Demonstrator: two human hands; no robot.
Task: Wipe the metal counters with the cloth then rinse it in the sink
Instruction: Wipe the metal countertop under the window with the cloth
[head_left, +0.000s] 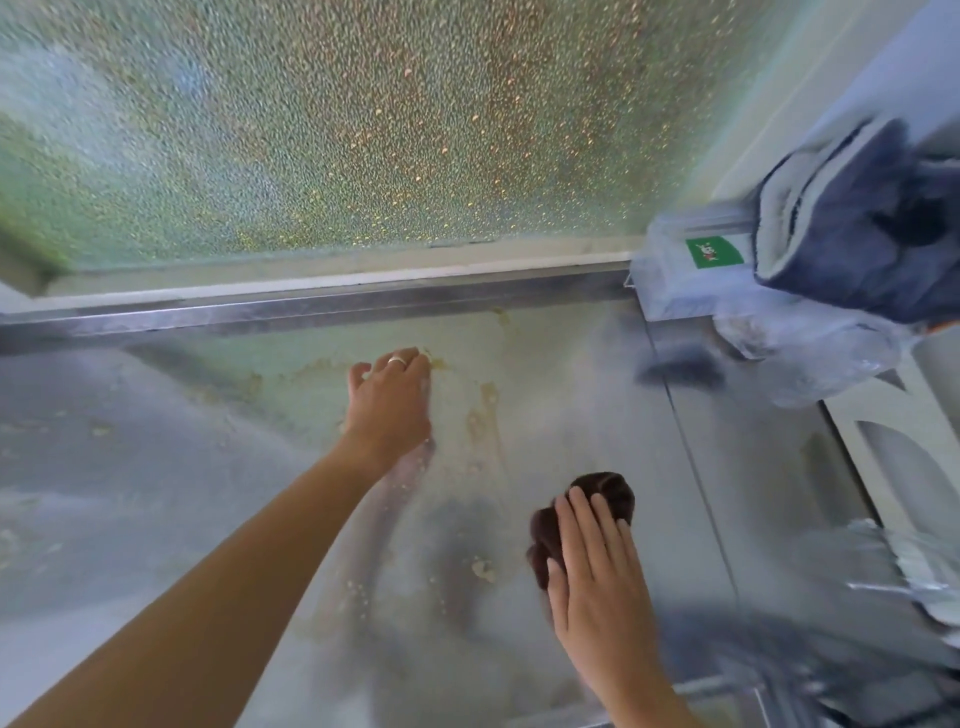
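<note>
The metal counter fills the view, smeared with yellowish residue and crumbs near its middle and back. My right hand lies flat on a dark brown cloth, pressing it onto the counter at lower right. My left hand reaches toward the back of the counter, fingers curled down onto the residue, a ring on one finger. It holds nothing that I can see.
A textured glass pane rises behind the counter's raised metal back edge. At the right stand a folded blue-grey towel, a plastic bag with a green label and crumpled clear plastic. The sink is not in view.
</note>
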